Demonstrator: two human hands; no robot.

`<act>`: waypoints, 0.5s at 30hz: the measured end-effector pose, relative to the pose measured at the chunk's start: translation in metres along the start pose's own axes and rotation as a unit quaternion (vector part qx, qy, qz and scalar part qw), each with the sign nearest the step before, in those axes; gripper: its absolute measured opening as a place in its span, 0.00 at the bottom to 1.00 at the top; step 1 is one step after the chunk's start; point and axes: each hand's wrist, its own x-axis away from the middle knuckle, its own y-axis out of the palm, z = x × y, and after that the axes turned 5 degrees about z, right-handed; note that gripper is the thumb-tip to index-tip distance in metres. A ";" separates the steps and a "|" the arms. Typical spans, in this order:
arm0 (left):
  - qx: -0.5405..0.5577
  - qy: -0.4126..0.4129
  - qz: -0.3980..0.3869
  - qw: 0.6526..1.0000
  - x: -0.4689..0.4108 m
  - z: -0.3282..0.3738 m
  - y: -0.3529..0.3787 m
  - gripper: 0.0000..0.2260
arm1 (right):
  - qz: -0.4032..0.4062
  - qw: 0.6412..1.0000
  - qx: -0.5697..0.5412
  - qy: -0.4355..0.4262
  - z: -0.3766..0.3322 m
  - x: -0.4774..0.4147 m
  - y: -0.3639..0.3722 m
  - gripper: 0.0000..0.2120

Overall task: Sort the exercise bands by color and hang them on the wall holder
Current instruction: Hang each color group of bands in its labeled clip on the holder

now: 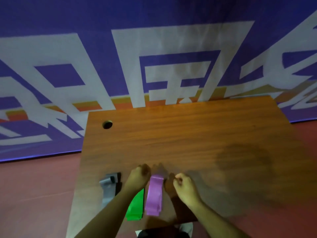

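Note:
Three flat exercise bands lie side by side near the front edge of a wooden table (188, 134): a grey one (108, 188) on the left with a black band partly under it, a green one (135, 206) in the middle, and a purple one (154, 194) on the right. My left hand (139, 176) is curled into a fist above the top of the green band, and my forearm hides most of that band. My right hand (183, 184) is curled just right of the purple band's upper end. Whether either hand pinches a band is hidden. No wall holder is in view.
The table has a round cable hole (107, 124) at its back left. Behind it hangs a purple banner (154, 40) with large white characters. Red floor (34, 194) shows on both sides of the table.

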 end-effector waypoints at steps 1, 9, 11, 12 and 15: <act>-0.005 0.002 -0.002 1.000 -0.001 -0.008 0.000 0.09 | -0.012 1.000 0.012 0.005 0.002 0.004 0.008 0.03; 0.002 0.079 -0.053 0.995 -0.021 -0.027 0.014 0.15 | -0.066 0.997 0.003 0.042 -0.015 0.005 0.054 0.06; -0.007 0.097 -0.076 0.992 -0.028 -0.028 0.020 0.16 | -0.071 0.996 -0.017 0.044 -0.016 0.004 0.065 0.09; -0.008 0.100 -0.083 0.991 -0.031 -0.030 0.023 0.15 | -0.067 0.997 -0.026 0.042 -0.017 0.005 0.069 0.11; -0.008 0.110 -0.082 0.990 -0.034 -0.038 0.029 0.16 | -0.031 0.997 -0.057 0.049 -0.019 0.008 0.078 0.09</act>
